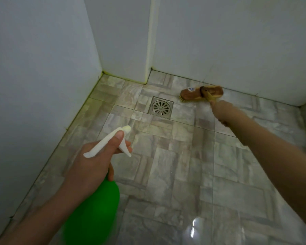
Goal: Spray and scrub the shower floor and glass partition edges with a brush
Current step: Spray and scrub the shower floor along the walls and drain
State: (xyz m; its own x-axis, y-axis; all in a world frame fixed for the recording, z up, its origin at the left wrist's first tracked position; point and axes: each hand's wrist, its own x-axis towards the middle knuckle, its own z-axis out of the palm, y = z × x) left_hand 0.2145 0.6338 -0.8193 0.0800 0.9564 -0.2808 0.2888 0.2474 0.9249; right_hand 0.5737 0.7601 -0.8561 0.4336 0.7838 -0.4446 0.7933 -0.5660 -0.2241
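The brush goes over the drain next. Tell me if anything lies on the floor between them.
Nothing visible does. Only bare floor lies between the brush, held by the right hand near the back wall, and the drain. The left hand holds the spray bottle well short of that path.

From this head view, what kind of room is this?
Most likely a shower stall or wet bathroom corner: a square metal floor drain set in glossy floor tiles, plain white walls, and a scrub brush at the wall base.
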